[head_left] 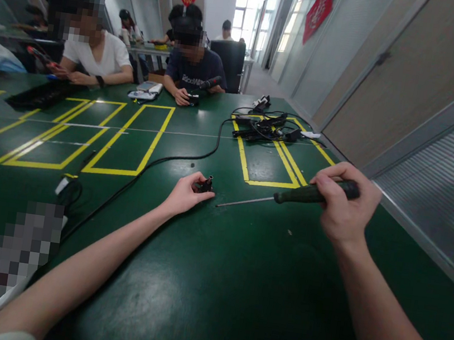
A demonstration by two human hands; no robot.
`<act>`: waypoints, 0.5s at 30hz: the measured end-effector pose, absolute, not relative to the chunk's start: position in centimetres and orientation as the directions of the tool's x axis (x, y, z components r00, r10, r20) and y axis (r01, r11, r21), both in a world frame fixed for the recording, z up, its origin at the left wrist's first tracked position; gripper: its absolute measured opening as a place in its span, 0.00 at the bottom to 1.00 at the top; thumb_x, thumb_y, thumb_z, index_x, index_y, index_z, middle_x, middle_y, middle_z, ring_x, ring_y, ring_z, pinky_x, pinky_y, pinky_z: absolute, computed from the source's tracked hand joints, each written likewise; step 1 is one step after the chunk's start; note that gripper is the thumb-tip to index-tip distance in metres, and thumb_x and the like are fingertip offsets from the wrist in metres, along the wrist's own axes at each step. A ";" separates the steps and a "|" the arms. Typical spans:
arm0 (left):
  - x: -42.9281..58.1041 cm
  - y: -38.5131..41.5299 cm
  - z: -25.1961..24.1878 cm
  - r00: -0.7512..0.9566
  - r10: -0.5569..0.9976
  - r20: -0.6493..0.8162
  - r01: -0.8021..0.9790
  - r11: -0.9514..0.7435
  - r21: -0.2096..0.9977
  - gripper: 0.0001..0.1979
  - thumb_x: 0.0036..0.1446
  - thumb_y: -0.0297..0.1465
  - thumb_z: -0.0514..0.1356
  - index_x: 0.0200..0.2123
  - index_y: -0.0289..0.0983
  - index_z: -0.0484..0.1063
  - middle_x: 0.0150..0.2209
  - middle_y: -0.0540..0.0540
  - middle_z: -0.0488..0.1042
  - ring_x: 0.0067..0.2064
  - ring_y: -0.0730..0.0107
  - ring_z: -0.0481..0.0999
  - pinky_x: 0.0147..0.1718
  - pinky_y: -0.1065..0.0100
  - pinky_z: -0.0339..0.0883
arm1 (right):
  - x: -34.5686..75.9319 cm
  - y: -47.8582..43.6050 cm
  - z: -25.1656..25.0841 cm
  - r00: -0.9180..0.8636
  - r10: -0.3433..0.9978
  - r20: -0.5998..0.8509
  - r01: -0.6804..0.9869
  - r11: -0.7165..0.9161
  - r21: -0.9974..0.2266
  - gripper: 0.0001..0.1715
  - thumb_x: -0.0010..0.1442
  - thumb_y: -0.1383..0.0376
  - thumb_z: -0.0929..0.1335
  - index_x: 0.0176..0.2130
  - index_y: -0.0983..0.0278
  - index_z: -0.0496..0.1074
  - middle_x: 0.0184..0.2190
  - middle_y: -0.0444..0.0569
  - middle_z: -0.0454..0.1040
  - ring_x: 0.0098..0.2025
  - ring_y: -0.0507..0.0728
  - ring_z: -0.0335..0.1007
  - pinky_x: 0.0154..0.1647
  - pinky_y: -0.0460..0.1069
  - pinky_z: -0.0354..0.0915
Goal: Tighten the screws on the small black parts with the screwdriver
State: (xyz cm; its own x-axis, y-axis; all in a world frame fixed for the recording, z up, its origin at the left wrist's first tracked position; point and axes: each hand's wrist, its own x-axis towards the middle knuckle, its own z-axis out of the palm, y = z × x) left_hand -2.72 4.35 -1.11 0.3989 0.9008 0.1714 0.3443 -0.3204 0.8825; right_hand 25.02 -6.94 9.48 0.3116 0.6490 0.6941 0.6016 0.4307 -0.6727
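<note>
Pinching a small black part with a metallic tube-like end (pixel 210 179) between thumb and fingers, the left hand (pixel 185 192) is closed on it low over the glossy dark green counter (pixel 193 289); whether the part touches the surface cannot be told. It looks light and stiff, likely hard plastic and metal, so a fingertip hold on its sides should suit, though its smallness could let it twist. The right hand (pixel 348 207) is wrapped around the dark green handle of a screwdriver with a thin metal shaft (pixel 297 194); that handle seems the sure place to grip, the shaft being rigid and probably slick. Its tip is near the left thumb, apart from the part. Room for moving lies between the forearms, towards the near edge; the counter's right edge slants beyond the right hand, and a long black cable (pixel 178 158) bounds the left.
</note>
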 end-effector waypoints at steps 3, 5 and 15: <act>-2.9 4.6 -1.6 0.404 0.895 0.189 0.355 -0.344 0.869 0.19 0.50 0.40 0.73 0.31 0.38 0.67 0.35 0.47 0.80 0.32 0.68 0.76 0.33 0.67 0.70 | 25.1 -6.6 9.1 0.331 0.638 0.695 0.589 0.436 -0.681 0.14 0.58 0.56 0.70 0.24 0.58 0.70 0.16 0.42 0.62 0.18 0.52 0.55 0.23 0.52 0.54; -2.9 4.6 -1.8 0.405 0.892 0.202 0.382 -0.366 0.849 0.22 0.48 0.41 0.75 0.31 0.38 0.65 0.34 0.48 0.79 0.32 0.68 0.75 0.32 0.67 0.70 | 25.1 -6.5 9.0 0.334 0.628 0.703 0.588 0.444 -0.676 0.15 0.59 0.55 0.70 0.25 0.58 0.70 0.16 0.42 0.61 0.18 0.52 0.55 0.23 0.51 0.55; -3.5 4.5 -0.5 0.483 0.852 0.201 0.397 -0.418 0.817 0.33 0.42 0.38 0.78 0.50 0.38 0.71 0.43 0.44 0.81 0.42 0.61 0.78 0.40 0.64 0.71 | 24.0 -6.9 9.3 0.246 0.610 0.753 0.635 0.486 -0.601 0.13 0.60 0.56 0.71 0.27 0.59 0.72 0.19 0.42 0.67 0.19 0.50 0.58 0.23 0.50 0.56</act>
